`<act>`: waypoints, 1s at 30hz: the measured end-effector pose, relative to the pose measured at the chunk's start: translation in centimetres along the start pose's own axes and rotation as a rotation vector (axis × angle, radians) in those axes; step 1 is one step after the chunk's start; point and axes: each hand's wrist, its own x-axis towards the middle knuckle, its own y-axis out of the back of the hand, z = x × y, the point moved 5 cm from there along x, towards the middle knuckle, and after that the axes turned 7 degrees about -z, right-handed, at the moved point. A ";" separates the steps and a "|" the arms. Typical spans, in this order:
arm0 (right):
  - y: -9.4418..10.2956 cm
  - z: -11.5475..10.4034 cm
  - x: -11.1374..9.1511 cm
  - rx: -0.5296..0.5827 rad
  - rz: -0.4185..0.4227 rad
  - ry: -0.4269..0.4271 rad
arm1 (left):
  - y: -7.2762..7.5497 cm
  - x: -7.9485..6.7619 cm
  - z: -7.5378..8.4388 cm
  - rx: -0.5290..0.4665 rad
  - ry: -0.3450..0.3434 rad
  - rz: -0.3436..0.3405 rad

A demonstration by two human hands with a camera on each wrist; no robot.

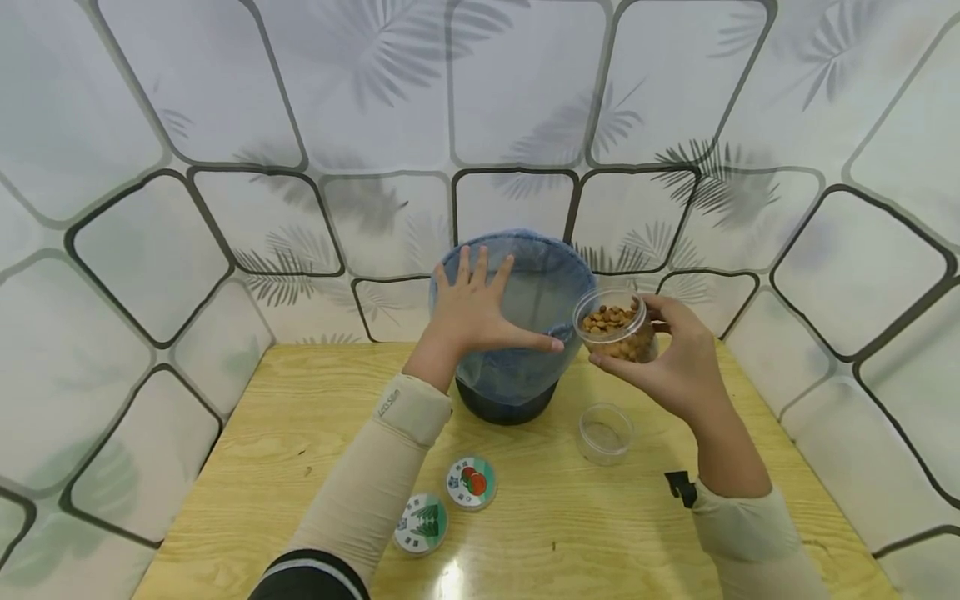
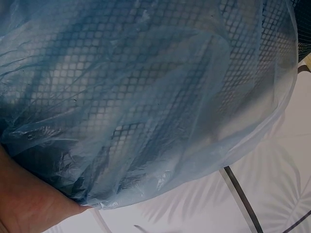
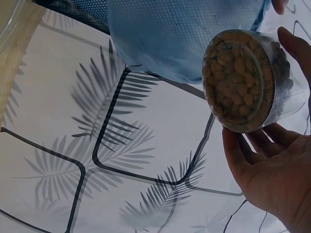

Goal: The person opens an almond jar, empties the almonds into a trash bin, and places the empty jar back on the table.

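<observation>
My right hand [image 1: 682, 358] grips a clear plastic jar [image 1: 637, 343] of brown nuts, thumb on one side and fingers round the other. It is tilted, its mouth toward the bin. In the right wrist view the nuts [image 3: 235, 80], which look like almonds, show through the jar's base. A dark mesh wastebasket [image 1: 506, 410] stands at the back of the table, lined with a translucent blue plastic bag [image 1: 495, 371] folded over its rim. My left hand [image 1: 472, 312] is spread over the bag's left side, fingers straight and thumb pointing right, with nothing in its grasp.
A second clear jar [image 1: 604, 435], lidless, stands on the wooden table [image 1: 585, 542] below the right hand. Two round printed lids, one with tomatoes [image 1: 471, 482] and one with a green plant [image 1: 422, 523], lie beside the left forearm. A patterned curtain [image 1: 390, 217] hangs behind the basket.
</observation>
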 end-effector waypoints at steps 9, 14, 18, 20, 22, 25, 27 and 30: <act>0.0 -0.1 0.4 -0.002 -0.006 -0.013 | -0.2 -0.1 -0.1 -0.005 0.000 -0.009; 0.1 0.0 0.7 -0.014 0.000 -0.015 | -0.1 -0.1 0.0 -0.012 -0.001 -0.007; 0.3 0.0 0.9 -0.018 0.006 -0.013 | 0.0 0.0 0.0 -0.015 -0.002 -0.009; 0.3 0.0 1.1 -0.025 0.006 -0.012 | -0.1 0.1 -0.1 -0.012 0.000 -0.009; 0.2 0.0 1.2 -0.035 0.005 -0.011 | -0.1 0.1 -0.2 -0.006 0.004 -0.009; 0.2 -0.2 1.3 -0.049 0.009 -0.007 | -0.1 0.1 -0.3 -0.005 0.007 -0.005; 0.2 -0.4 1.4 -0.050 0.016 -0.004 | -0.1 0.1 -0.3 -0.007 0.005 -0.003; 0.4 -0.6 1.6 -0.048 0.021 0.002 | 0.0 0.0 -0.2 -0.014 -0.002 0.001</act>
